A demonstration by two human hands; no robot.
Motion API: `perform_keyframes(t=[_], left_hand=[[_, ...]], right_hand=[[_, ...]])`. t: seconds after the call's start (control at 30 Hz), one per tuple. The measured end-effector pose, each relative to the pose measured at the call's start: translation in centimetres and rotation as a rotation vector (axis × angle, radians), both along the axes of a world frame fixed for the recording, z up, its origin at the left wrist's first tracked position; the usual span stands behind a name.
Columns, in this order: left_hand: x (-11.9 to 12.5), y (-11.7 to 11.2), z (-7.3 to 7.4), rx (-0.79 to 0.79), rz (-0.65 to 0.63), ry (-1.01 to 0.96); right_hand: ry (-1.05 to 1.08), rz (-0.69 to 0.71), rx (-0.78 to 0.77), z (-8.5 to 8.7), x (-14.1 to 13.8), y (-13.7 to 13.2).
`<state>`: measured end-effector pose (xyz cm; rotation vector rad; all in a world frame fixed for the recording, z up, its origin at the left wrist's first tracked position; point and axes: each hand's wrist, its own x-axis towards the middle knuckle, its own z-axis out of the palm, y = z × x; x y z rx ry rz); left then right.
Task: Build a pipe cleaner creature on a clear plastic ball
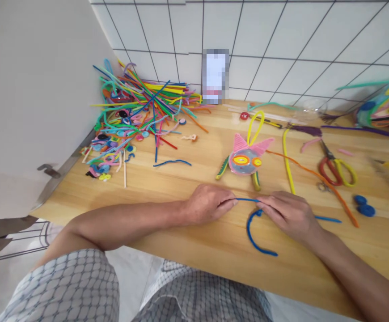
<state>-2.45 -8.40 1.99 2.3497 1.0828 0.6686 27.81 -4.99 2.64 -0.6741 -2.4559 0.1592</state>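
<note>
My left hand [209, 203] and my right hand [290, 214] rest on the wooden table [188, 179], both pinched on a blue pipe cleaner [253, 235]. A short straight stretch of it runs between my fingertips. The rest curls down towards me below the right hand, and one end sticks out to the right of that hand. Just beyond my hands lies a small pipe-cleaner figure [246, 158] with pink ears, a grey-blue body and yellow-orange eyes.
A big heap of coloured pipe cleaners [137, 112] and coiled discs lies at the back left. Red-and-yellow scissors [335, 167], two blue coils [365, 205], yellow and orange pipe cleaners and another colourful figure [387, 109] sit to the right. A tiled wall stands behind.
</note>
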Motion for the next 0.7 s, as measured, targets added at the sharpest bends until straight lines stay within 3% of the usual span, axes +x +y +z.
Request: perform_keyframes(t=[0.7], left_hand=[[0.08,0.05,0.08,-0.004,-0.015,-0.049]], right_hand=[[-0.007,-0.027,0.014,0.46,-0.38,-0.34]])
